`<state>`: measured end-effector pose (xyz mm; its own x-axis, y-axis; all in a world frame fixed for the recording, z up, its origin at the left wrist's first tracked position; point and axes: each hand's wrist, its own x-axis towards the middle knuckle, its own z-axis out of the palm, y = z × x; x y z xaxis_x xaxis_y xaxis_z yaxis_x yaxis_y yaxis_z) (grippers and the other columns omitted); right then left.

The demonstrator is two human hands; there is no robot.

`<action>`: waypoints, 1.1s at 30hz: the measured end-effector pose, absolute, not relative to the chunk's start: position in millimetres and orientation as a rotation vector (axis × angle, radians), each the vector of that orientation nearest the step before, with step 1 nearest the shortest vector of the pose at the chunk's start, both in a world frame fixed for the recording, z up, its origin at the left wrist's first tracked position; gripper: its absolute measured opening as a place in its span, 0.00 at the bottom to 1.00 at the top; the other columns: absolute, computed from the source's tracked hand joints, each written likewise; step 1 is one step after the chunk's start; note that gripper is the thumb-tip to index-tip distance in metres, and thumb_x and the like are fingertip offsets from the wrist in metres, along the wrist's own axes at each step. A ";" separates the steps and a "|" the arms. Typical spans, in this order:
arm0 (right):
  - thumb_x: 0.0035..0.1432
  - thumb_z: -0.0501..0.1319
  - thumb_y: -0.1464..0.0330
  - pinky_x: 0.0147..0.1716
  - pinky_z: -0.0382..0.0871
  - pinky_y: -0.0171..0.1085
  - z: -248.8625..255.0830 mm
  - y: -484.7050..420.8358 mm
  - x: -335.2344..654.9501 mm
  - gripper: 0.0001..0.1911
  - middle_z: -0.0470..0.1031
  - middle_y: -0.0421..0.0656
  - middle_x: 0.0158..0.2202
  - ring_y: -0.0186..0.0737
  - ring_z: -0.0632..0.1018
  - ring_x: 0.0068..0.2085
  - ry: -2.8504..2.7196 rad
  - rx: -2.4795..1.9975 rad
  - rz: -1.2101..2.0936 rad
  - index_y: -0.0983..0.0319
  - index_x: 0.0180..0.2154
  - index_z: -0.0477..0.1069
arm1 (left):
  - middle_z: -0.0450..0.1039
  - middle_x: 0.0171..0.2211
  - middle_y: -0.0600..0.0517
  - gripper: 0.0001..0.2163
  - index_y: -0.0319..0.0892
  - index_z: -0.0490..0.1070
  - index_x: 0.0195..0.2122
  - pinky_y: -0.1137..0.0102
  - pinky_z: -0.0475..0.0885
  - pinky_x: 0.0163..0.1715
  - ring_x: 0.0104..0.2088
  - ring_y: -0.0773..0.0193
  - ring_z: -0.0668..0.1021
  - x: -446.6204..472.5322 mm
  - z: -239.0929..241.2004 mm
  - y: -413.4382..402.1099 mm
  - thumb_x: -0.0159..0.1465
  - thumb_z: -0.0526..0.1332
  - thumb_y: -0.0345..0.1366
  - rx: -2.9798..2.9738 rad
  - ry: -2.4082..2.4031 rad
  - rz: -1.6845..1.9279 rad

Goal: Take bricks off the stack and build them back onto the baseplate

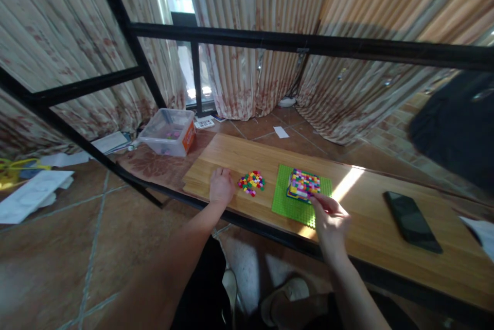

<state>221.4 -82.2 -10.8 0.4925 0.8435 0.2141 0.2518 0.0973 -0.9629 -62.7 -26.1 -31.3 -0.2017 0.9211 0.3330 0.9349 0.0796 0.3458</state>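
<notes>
My right hand [331, 212] pinches a small building brick at the near right corner of a layered brick block [304, 183], its thumb and forefinger close together. Many colours show on the block's top, which stands on a green studded baseplate [282, 197]. A loose pile of small multicoloured bricks [252, 180] lies on the wooden board to the left of the baseplate. Just left of that pile, my left hand [222, 185] rests on the board with its fingers curled under. Whether anything is beneath those fingers is hidden.
A black phone [412, 221] lies on the right part of the wooden board [363, 211]. At the far left stands a clear plastic box [169, 133] with a few bricks inside. A black metal rail [239, 39] crosses above the board; curtains hang behind.
</notes>
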 end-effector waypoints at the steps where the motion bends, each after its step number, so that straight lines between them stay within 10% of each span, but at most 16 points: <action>1: 0.50 0.65 0.57 0.38 0.71 0.42 -9.8 -85.4 208.8 0.17 0.78 0.47 0.33 0.41 0.77 0.34 -1.050 -1.433 0.541 0.63 0.34 0.76 | 0.71 0.42 0.45 0.10 0.40 0.71 0.41 0.63 0.67 0.48 0.44 0.54 0.72 -62.6 -31.2 -26.2 0.62 0.53 0.28 -1.965 -2.291 -0.771; 33: 0.65 0.51 0.66 0.43 0.61 0.38 -19.3 -54.4 111.2 0.16 0.73 0.48 0.38 0.42 0.69 0.42 -2.332 -1.551 0.050 0.58 0.42 0.78 | 0.70 0.42 0.45 0.09 0.41 0.70 0.41 0.64 0.66 0.49 0.46 0.57 0.71 -61.5 -27.9 -29.5 0.63 0.53 0.28 -1.979 -2.354 -0.785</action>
